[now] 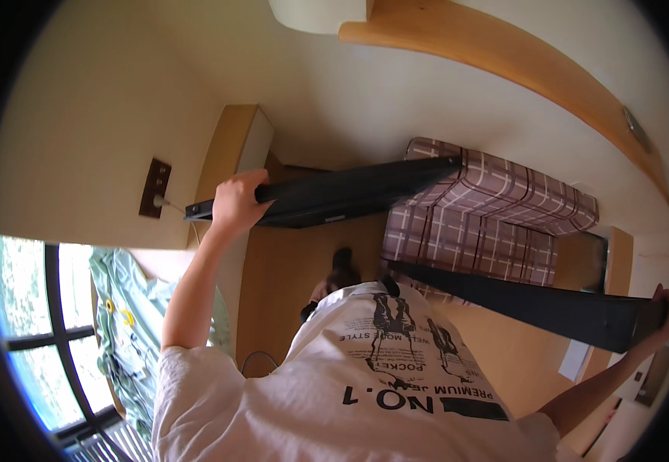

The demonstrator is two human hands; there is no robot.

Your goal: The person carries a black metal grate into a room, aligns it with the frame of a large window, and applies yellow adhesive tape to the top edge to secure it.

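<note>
My left hand (236, 202) is closed around the left end of a long, flat black panel (342, 191). That panel is tilted and stretches out ahead toward the plaid sofa (473, 231), with a small light label on its lower edge. Out to the far right, my right hand (664, 319) grips the wide outer end of a second black panel (535, 304). This one narrows toward my waist. My right fingers are partly hidden behind its end. What kind of thing the panels are I cannot make out.
A pale wooden cabinet (230, 146) stands against the wall by my left hand, near a dark wall socket (155, 187) with a plug in it. Left is a window (30, 308) beside a green cloth (123, 308). A wooden rail (504, 65) curves along the far wall.
</note>
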